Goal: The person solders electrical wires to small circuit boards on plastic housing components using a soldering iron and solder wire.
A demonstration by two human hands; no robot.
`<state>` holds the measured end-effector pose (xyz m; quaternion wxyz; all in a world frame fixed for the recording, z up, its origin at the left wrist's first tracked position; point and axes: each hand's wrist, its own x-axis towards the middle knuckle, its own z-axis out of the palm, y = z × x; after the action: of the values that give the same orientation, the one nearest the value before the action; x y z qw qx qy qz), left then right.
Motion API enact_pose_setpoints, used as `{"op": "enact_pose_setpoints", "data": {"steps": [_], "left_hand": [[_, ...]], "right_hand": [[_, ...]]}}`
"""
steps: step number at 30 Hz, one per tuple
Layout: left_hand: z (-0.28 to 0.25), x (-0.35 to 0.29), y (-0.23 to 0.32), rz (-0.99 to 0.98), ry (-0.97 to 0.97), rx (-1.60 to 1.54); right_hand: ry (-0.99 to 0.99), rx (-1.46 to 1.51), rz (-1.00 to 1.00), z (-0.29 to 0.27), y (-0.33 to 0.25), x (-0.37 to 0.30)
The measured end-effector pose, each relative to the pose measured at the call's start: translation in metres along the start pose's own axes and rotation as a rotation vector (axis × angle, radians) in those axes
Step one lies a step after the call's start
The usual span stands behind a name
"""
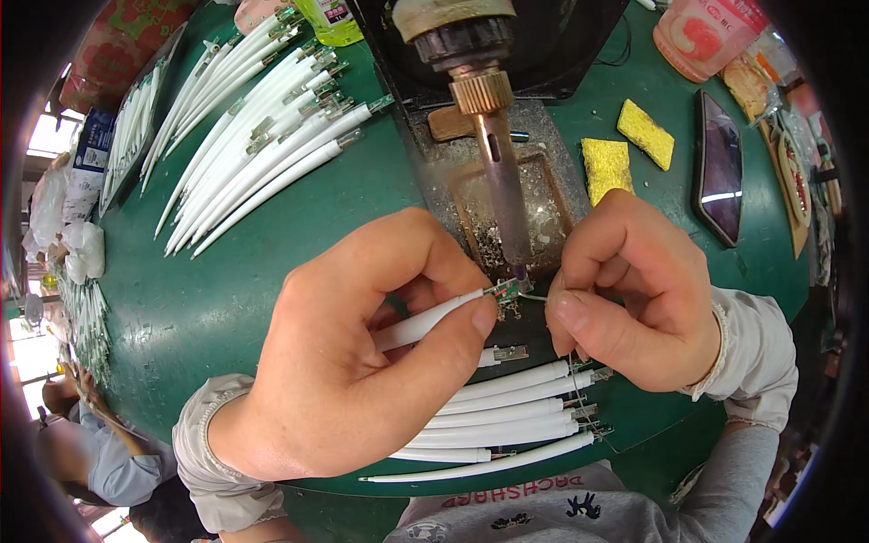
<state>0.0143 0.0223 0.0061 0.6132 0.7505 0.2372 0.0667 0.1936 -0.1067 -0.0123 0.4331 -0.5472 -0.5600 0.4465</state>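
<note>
Fingertips of the left hand (362, 362) pinch a light, stiff white tube (425, 322) at frame centre, best held near its fragile circuit-board tip (505, 290), while the right hand (625, 290) pinches thin solder wire (532, 296) under the soldering iron (502, 195)

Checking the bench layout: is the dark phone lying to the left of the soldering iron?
No, the phone lies right of the soldering iron, beyond the yellow sponges.

1. Table (272, 271): deep green, speckled with pale flecks.
2. Cables (262, 145): white, silver-tipped.
3. Sponges (625, 149): bright yellow.
4. Soldering iron (493, 154): coppery brown.
5. Phone (720, 167): glossy black.
</note>
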Motion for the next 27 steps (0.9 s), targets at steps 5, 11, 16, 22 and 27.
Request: {"op": "enact_pose_setpoints", "data": {"steps": [5, 11, 16, 22, 27], "left_hand": [[0.0008, -0.0007, 0.0024, 0.023, 0.031, -0.004], [0.0013, -0.0008, 0.0013, 0.140, 0.047, 0.038], [0.0025, -0.0026, 0.0032, 0.134, 0.066, 0.018], [0.0007, -0.0044, 0.0065, 0.044, 0.042, 0.004], [0.0002, -0.0001, 0.0011, 0.071, 0.029, -0.037]], "right_hand": [[0.024, -0.003, -0.034, 0.0013, 0.0014, 0.0016], [0.045, 0.038, -0.043, 0.0021, -0.0005, 0.0022], [0.039, 0.062, -0.069, 0.0019, -0.0005, 0.0021], [0.041, 0.013, -0.070, -0.0002, -0.0027, 0.0010], [0.017, -0.001, -0.054, -0.0005, 0.0003, 0.0010]]}}
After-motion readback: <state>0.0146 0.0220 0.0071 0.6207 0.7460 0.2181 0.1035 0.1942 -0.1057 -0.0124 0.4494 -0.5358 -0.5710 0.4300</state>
